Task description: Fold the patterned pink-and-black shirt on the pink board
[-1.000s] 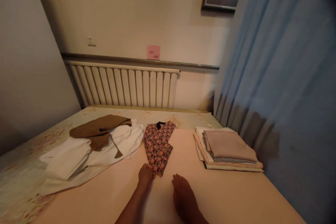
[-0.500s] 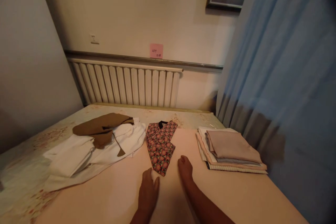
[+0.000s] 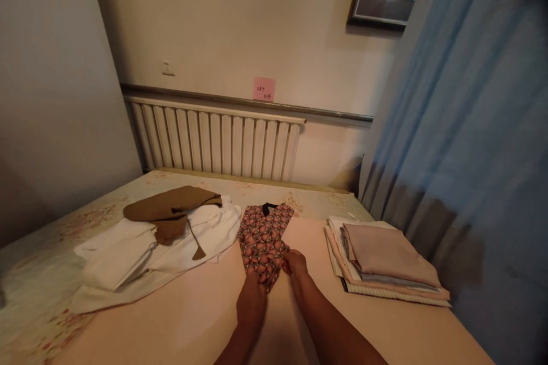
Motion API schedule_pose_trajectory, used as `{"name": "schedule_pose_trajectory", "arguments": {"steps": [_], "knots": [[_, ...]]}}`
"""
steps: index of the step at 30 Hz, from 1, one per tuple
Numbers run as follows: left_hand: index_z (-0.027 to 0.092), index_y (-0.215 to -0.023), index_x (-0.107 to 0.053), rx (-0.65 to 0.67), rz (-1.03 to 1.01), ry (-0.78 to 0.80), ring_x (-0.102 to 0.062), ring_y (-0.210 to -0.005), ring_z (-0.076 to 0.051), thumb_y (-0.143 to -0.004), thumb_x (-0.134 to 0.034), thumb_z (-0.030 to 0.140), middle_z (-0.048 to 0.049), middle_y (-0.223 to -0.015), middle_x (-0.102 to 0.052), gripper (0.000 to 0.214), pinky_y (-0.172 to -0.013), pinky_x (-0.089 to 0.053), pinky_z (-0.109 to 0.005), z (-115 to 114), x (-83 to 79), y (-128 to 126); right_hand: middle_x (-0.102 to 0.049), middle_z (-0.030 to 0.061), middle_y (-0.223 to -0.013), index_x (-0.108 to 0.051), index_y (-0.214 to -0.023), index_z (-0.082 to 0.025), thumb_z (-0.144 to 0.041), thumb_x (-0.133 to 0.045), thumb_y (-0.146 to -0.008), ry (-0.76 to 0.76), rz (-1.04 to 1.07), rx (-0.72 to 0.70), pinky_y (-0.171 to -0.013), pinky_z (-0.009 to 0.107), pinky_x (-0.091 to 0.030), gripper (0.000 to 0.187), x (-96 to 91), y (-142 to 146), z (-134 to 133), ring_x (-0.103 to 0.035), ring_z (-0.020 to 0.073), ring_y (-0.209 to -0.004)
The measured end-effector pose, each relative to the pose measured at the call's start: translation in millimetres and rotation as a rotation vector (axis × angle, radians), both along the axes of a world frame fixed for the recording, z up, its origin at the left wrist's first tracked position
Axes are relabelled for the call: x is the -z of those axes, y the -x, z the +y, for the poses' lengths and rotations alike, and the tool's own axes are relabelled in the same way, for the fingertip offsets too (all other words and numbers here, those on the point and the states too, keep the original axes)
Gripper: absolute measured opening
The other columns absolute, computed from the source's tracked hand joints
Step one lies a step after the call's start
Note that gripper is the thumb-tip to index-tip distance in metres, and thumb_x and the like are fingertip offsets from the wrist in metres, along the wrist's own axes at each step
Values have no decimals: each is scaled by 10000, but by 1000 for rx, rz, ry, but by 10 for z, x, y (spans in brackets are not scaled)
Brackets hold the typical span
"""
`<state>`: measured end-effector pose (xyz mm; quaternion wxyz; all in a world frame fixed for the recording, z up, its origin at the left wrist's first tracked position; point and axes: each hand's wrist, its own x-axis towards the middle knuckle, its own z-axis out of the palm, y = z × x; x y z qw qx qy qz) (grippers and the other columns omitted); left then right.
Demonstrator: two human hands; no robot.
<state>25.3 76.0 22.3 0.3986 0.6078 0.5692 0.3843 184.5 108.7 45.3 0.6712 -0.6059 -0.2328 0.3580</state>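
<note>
Through my one view, from the head, I have the small dark garment of thin cloth printed with coral-pink flowers (image 3: 262, 236) lying straight ahead, its black collar (image 3: 268, 206) pointing away from me. It rests mostly on a smooth, pale peach sheet (image 3: 171, 325), with the collar end over the flower-patterned cover (image 3: 149, 182) beyond. My right hand (image 3: 294, 263) has its fingertips closed on the garment's right edge. My left hand (image 3: 252, 302) touches the narrow near end; its back hides the fingertips, so I can't tell whether they pinch or merely press. With a hand on each side, I judge the limp fabric can be steadied and kept flat.

To the left, a crumpled brown cloth garment (image 3: 165, 210) lies over rumpled white cloth (image 3: 117, 251), both loose. To the right is a neat stack of folded fabrics (image 3: 398, 292), a mauve-pink folded cloth (image 3: 391, 254) on top. The gap on either side probably gives my hands elbow room.
</note>
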Motion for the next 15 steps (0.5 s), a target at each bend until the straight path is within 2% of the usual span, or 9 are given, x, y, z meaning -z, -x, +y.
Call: {"name": "schedule_pose_trajectory", "arguments": {"steps": [2, 4, 6, 9, 11, 13, 15], "knots": [[224, -777, -508, -117, -189, 128, -649, -838, -235, -796, -536, 194, -20, -733, -611, 46, -784, -495, -350, 42, 15, 73, -530, -53, -444, -501, -585, -212, -300, -710, -543, -8, 85, 15, -431, 221, -444, 230, -34, -16, -129, -539, 125, -429], [219, -795, -486, -177, -282, 202, -661, -720, -213, -818, -517, 222, -4, -659, -591, 39, -691, -530, -336, 26, 47, 152, -579, -49, -504, -498, -624, -210, -313, -718, -528, -17, 150, 45, -473, 220, -485, 261, -33, -17, -356, -571, 118, -467], [211, -867, -488, -221, -384, 252, -678, -694, -188, -835, -502, 221, -15, -692, -625, 36, -673, -558, -325, -49, 85, 232, -588, -53, -522, -477, -645, -215, -351, -724, -525, -28, 204, 79, -494, 219, -502, 306, 18, 25, -665, -587, 116, -489], [205, -967, -497, -243, -598, 336, -697, -699, -168, -830, -537, 199, -36, -775, -672, 143, -711, -590, -335, -223, 127, 344, -572, -58, -504, -430, -650, -227, -397, -733, -537, -18, 285, 132, -482, 229, -503, 366, 173, 165, -1176, -597, 125, -480], [203, -993, -516, -241, -770, 438, -694, -664, -165, -806, -584, 175, -36, -791, -686, 201, -721, -601, -350, -334, 127, 409, -627, -27, -560, -467, -692, -218, -389, -745, -540, 19, 368, 163, -519, 252, -532, 360, 286, 261, -1467, -645, 152, -536], [196, -994, -536, -238, -870, 530, -687, -625, -161, -777, -618, 136, -33, -789, -693, 240, -723, -607, -360, -416, 92, 464, -656, -7, -594, -488, -713, -210, -369, -765, -529, 45, 419, 158, -548, 265, -546, 369, 365, 316, -1676, -672, 172, -578], [192, -1015, -547, -238, -874, 555, -688, -619, -160, -763, -632, 111, -34, -809, -701, 278, -723, -610, -364, -466, 24, 514, -660, -3, -600, -483, -705, -209, -357, -786, -520, 56, 419, 127, -552, 266, -545, 384, 395, 319, -1800, -684, 183, -594]]}}
